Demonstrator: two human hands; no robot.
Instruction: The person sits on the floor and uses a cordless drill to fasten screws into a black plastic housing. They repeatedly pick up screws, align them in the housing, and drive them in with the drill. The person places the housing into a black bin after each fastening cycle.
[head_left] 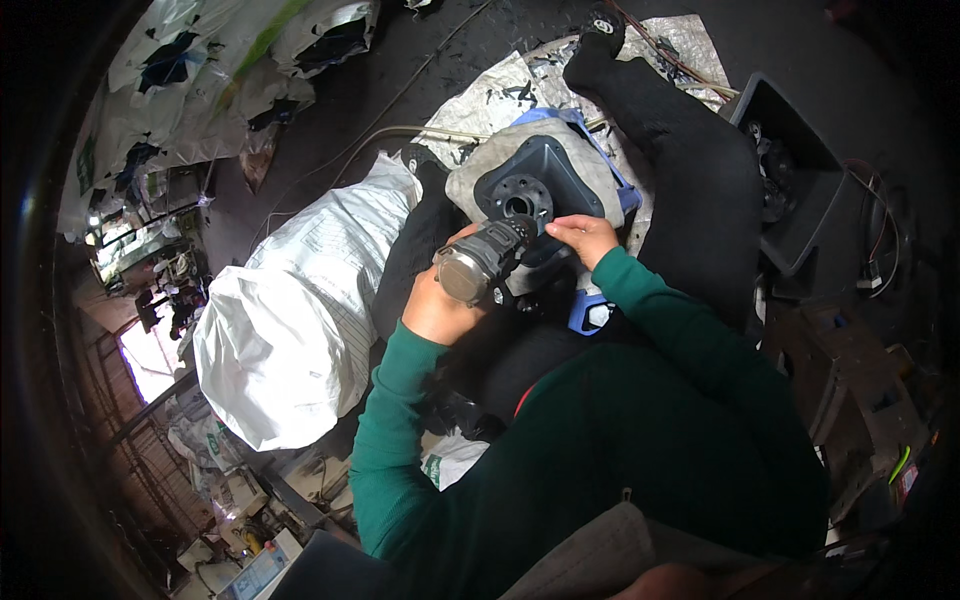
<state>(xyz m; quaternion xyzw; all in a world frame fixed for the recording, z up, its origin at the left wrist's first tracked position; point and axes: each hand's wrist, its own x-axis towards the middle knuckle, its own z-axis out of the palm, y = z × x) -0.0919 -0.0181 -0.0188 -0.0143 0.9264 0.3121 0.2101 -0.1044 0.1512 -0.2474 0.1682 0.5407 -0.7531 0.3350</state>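
Note:
My left hand (437, 312) is wrapped around a grey and black power drill (480, 264), whose front end points away from me. The drill's nose is over the near edge of a dark plastic part (552, 166), which has a squarish base and a round flange with a hole in its middle. Thumb and fingers of my right hand (586, 238) are pinched together at the flange's near right side, close to the drill's nose. Whatever they hold is too small to make out. Under the part lies a grey cloth pad (592, 160) over a blue plastic stool (627, 196).
A large white woven sack (290, 310) stands to the left, against my leg. On the right is a dark open bin (800, 215) with black pieces inside. A pale sheet (690, 45) with dark scraps lies on the floor ahead, and a hose (430, 131) runs across there.

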